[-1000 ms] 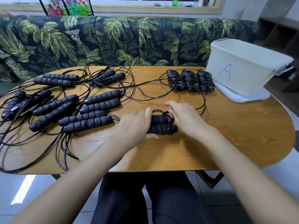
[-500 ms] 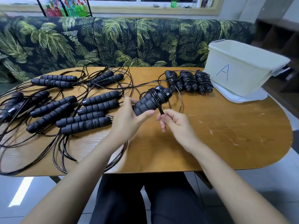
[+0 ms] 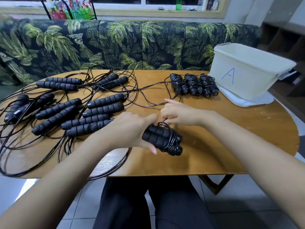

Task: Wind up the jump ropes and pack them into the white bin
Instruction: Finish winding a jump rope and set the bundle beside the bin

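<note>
My left hand (image 3: 132,129) grips a pair of black foam jump rope handles (image 3: 162,139) with several turns of thin black cord around them, held low over the wooden table (image 3: 231,138). My right hand (image 3: 178,113) pinches the cord just behind the handles. Three wound ropes (image 3: 194,84) lie side by side at the back right, next to the white bin (image 3: 247,71) marked "A". Several unwound ropes (image 3: 82,109) with tangled cords cover the left half of the table.
The bin stands on its white lid (image 3: 244,100) at the table's right rear corner. A palm-print sofa (image 3: 132,47) runs behind the table. Loose cord loops (image 3: 107,169) hang over the front edge near my legs.
The handles came down from a raised, tilted position to low over the table. My right hand moved up behind them with the cord, adding a turn.
</note>
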